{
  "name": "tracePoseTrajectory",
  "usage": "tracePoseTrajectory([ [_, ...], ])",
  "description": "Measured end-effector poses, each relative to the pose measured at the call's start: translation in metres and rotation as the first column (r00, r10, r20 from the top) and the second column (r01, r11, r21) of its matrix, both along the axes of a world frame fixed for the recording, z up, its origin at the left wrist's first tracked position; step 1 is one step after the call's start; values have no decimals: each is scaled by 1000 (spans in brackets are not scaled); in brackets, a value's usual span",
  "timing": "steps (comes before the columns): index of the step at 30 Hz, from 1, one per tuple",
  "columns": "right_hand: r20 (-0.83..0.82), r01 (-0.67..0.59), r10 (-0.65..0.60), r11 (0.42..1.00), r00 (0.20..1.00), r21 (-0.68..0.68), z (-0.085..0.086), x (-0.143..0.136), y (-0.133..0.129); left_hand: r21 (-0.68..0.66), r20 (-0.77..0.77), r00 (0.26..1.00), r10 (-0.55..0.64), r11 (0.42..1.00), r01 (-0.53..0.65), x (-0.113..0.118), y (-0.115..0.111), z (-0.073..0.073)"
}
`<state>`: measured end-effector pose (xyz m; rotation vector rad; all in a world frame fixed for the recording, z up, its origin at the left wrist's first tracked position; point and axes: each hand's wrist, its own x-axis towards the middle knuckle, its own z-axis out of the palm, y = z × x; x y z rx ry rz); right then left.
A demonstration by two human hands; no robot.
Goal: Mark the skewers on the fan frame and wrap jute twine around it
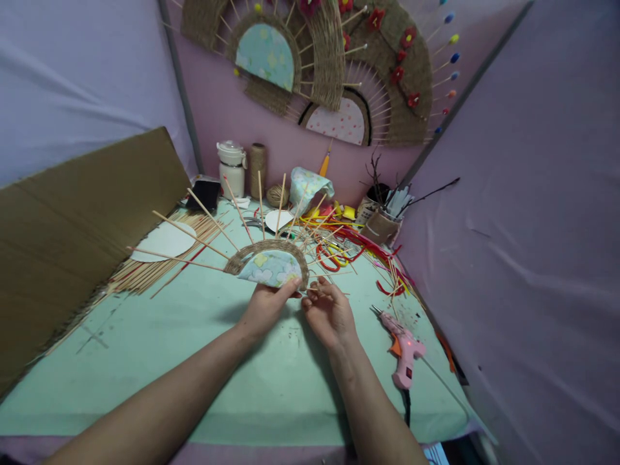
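A half-round fan piece (272,267) with a blue floral centre and a twine-wrapped rim is held up above the table, thin sticks fanning out from its edge. My left hand (268,307) grips it at the lower right of its straight edge, thumb on the cloth. Close beside that corner is my right hand (330,309), palm turned up and fingers curled together near the end of the twine rim and the lowest stick. What its fingertips pinch is too small to make out.
A pink glue gun (405,352) lies at the right on the green tabletop (194,387). Scissors (329,257) and coloured stems lie behind the hands. Loose sticks (159,268) and a white oval (167,241) are at the left, by a cardboard sheet (87,239). A jar (232,171) stands behind.
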<state>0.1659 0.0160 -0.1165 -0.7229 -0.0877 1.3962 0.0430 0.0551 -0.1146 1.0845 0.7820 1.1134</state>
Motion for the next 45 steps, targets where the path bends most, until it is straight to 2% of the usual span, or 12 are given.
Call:
tracePoseTrajectory([
  [5, -69, -76, 79, 996, 995, 36, 8, -1, -4, -162, 158, 985, 70, 986, -44, 1, 5, 1],
  [10, -26, -122, 122, 992, 992, 15, 10, -2, -6, -262, 279, 957, 75, 965, 0, 1, 3, 9],
  [20, 55, -47, 45, 998, 997, 38, 10, 0, -6, -372, 384, 921, 61, 923, 94, -2, 8, 11],
  [25, 85, -22, 22, 1000, 996, 1, 6, 0, -4, -323, 382, 924, 32, 941, 101, -1, 5, 11],
  [33, 108, -53, 57, 998, 993, -39, 3, -2, -4, -193, 300, 954, 17, 980, 43, 1, 1, 9],
  [45, 107, -16, 20, 999, 994, -38, 0, -3, -2, -168, 242, 969, 51, 986, -10, 2, 1, 10],
])
